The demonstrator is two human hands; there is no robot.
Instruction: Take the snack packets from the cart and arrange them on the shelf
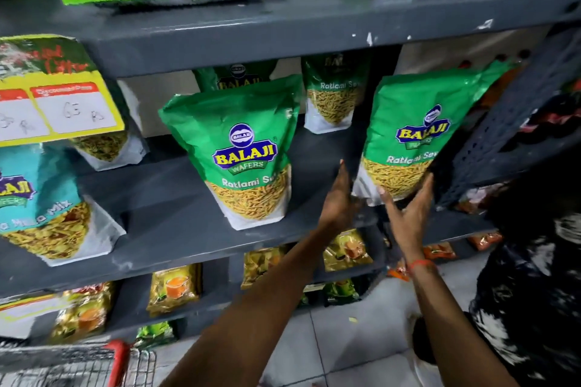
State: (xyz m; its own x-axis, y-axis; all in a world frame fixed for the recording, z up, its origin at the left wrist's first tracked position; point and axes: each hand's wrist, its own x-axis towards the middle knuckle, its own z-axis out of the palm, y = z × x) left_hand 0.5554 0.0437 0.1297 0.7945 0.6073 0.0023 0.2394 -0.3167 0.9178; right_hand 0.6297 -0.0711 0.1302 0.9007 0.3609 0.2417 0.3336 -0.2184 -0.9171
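Green and tilted, the snack packet (pixel 418 135) at centre right of the frame leans back on the grey shelf (pixel 176 207), its top toward the upper right. Your right hand (pixel 408 214) reaches up from the lower right, palm open, fingers spread and touching the packet's bottom edge; it cradles the base without closing round it. A red thread circles that wrist. Your left hand (pixel 338 198) rises from the lower centre, fingers straight and together, flat beside the packet's lower left corner, gripping nothing.

Just left of your hands a second green packet (pixel 245 151) stands upright at the shelf's front, with two more (pixel 333 94) behind it toward the back. A teal packet (pixel 41 201) sits at the far left, under a yellow price card (pixel 56 97). A dark perforated upright (pixel 503 122) crowds the held packet's right side. Gold packets (pixel 173 289) fill the shelf below, and the cart (pixel 119 361), with its red corner, shows at the lower left.
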